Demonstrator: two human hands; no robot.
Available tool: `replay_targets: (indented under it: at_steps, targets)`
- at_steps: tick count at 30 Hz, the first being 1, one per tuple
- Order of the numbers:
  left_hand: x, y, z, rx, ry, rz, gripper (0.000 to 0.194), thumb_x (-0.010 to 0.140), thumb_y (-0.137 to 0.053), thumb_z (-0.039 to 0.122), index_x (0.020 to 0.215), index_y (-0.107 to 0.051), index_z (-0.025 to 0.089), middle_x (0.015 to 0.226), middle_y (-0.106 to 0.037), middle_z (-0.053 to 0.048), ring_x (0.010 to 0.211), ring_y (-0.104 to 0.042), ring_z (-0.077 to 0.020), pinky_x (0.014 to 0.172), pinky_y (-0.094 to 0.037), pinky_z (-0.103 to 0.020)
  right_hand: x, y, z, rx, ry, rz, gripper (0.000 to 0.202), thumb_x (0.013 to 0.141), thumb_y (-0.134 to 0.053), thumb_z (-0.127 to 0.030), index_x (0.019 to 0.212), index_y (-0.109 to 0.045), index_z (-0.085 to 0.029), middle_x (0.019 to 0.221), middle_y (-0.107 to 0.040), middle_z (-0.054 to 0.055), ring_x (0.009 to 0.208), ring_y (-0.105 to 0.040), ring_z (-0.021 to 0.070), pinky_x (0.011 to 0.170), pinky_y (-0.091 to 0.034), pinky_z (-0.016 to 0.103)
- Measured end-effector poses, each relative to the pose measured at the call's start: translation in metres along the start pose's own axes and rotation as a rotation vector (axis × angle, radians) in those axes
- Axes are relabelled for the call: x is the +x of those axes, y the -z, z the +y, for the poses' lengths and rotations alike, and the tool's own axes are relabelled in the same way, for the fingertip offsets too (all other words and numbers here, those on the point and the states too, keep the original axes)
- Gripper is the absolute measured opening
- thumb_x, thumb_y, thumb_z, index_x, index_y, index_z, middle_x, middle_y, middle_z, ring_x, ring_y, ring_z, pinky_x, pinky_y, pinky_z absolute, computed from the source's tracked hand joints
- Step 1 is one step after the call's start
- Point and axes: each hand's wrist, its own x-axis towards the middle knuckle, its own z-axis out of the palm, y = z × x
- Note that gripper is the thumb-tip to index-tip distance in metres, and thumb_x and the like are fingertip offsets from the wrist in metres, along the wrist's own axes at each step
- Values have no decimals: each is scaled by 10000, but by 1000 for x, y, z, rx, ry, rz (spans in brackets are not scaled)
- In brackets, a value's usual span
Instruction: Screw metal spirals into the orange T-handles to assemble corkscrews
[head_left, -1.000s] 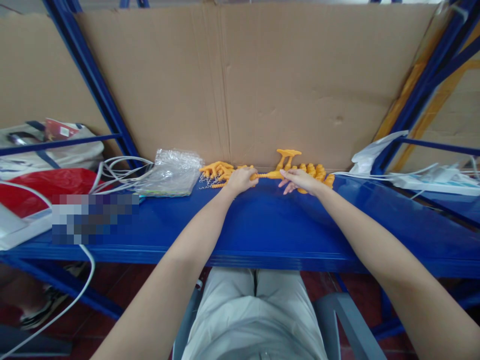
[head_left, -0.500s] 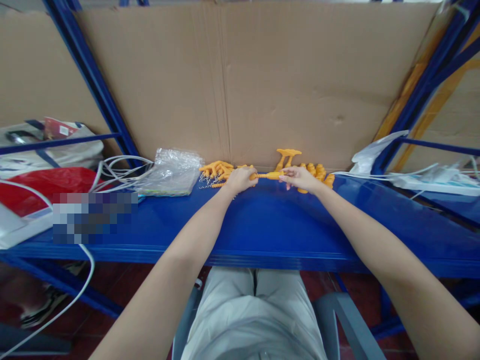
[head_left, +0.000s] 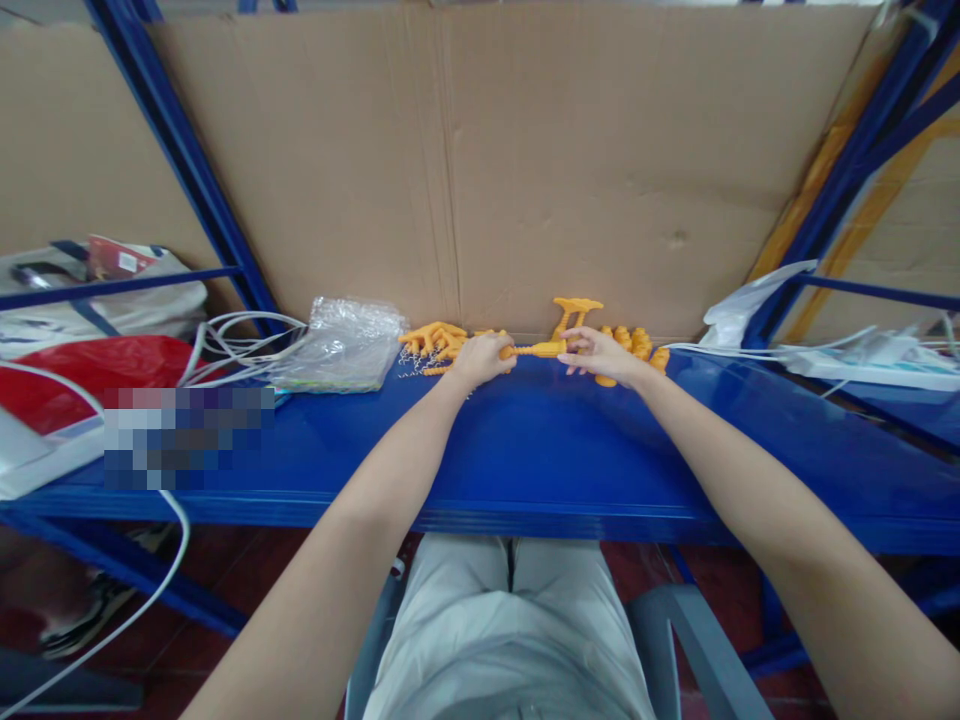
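Observation:
My left hand is closed around one end of a yellow-orange plastic threaded rod, which lies level just above the blue table. At the rod's thicker right end is my right hand, its thumb and fingertips around that end and the other fingers loosely curled. Left of my left hand is a pile of yellow plastic parts with small metal spiral pieces beside it. Behind my right hand stands a yellow frame-like part. Several ribbed yellow parts lie by its wrist, partly hidden.
The blue table backs onto a cardboard sheet. Clear plastic bags lie to the left, near white cables and a red bag. At the right are a white power strip and blue shelf posts.
The fingers of my right hand have loosened and spread slightly at the rod's end. My left hand and the rod have stayed in nearly the same place.

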Motion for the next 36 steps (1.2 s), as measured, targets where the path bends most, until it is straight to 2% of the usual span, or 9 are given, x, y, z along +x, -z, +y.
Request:
replay_targets:
  at_steps: [4,9,13,21,25,28,32,34,36]
  targets:
    - [1,0,0,5,-18,4,307,900,-617,251,1169,-753,192,1155,-781,-106,1095,-725,-269,928,-551,-342,0,2,-2,-18,20,-36,287,895,-777,-422,1008,-692,-173,936,-788,90,635,-706,134,600,-577,234]
    - [1,0,2,13,-28,11,308,898,-615,256,1167,-753,196,1141,-780,-108,1081,-725,-263,911,-550,-330,-1,0,-5,-16,-46,-85,564,941,-592,-691,758,-669,-164,782,-775,140,588,-699,161,581,-562,258]
    - [0,0,2,33,-28,9,317,904,-613,250,1186,-749,202,1157,-775,-103,1102,-722,-262,921,-548,-329,-3,-4,-7,-10,-94,-76,686,904,-507,-811,704,-661,-174,742,-758,170,576,-709,194,580,-565,298]
    - [-1,2,3,24,-23,-4,323,911,-613,255,1200,-745,195,1168,-774,-111,1103,-722,-267,920,-548,-337,-5,-5,-7,-11,-140,-73,688,919,-466,-811,736,-686,-186,750,-749,199,679,-748,271,649,-592,379]
    - [-2,2,4,40,-20,-16,340,918,-601,256,1224,-737,201,1188,-768,-111,1124,-715,-269,933,-542,-337,0,-5,1,-73,-118,-75,716,925,-407,-829,742,-684,-195,753,-753,173,650,-731,247,670,-600,390]
    - [-2,2,4,56,-24,-27,345,922,-595,256,1235,-731,212,1202,-763,-103,1138,-709,-263,931,-537,-325,6,-8,7,-211,16,35,658,947,-437,-788,854,-716,-200,844,-770,147,736,-733,260,776,-605,455]
    - [-2,1,3,73,-46,-34,327,932,-584,260,1221,-728,208,1201,-757,-107,1139,-702,-262,915,-537,-319,9,-14,6,-403,322,169,415,1005,-526,-544,1136,-719,-201,1157,-753,130,1066,-699,277,993,-537,479]
    - [-1,0,3,78,-54,-42,322,939,-578,257,1221,-725,204,1203,-751,-112,1146,-696,-264,913,-537,-322,5,-19,1,-506,444,135,338,1002,-549,-436,1168,-715,-193,1222,-731,132,1135,-671,271,1023,-513,451]
    - [-1,0,4,81,-60,-49,328,945,-577,252,1238,-717,202,1220,-737,-117,1157,-689,-267,915,-538,-325,0,-24,-5,-631,530,47,286,1009,-536,-359,1132,-729,-188,1212,-729,134,1153,-660,267,1025,-499,429]
